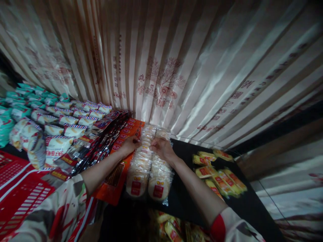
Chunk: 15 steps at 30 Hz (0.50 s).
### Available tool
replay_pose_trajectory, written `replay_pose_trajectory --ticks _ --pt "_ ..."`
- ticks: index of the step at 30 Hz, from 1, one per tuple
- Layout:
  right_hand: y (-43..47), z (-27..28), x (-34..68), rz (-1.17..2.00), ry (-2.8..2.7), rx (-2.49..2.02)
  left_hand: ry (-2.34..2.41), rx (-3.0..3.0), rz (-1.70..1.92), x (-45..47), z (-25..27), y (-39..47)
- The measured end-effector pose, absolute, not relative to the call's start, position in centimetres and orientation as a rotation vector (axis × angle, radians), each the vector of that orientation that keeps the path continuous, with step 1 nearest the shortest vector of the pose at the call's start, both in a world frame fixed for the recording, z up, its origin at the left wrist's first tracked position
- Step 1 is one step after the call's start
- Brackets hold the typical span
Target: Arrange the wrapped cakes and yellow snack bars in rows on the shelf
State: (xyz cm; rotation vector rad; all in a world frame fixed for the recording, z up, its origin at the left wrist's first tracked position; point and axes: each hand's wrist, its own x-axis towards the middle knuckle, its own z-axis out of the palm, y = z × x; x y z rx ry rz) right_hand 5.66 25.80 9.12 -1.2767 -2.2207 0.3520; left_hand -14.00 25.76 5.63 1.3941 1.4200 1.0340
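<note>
Wrapped crackers (pixel 141 162), red labels (pixel 136 189) unreadable, left hand (pixel 129 146), right hand (pixel 163 149) at rows

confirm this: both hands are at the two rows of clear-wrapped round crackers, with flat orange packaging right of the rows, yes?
Not quite: the head view shows the flat orange packaging left of the clear-wrapped round crackers. The left hand and right hand are at the two rows.

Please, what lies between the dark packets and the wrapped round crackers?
In the head view, orange packaging lies between the dark packets and the crackers; the left arm crosses over it.
</note>
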Motion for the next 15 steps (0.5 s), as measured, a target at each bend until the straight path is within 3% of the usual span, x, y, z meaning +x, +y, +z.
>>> replay_pose_trajectory --ticks 15 --pt "24.6 9.7 4.8 0.166 -2.246 -1.455 1.550 1.418 1.053 -14.2 7.0 24.1"
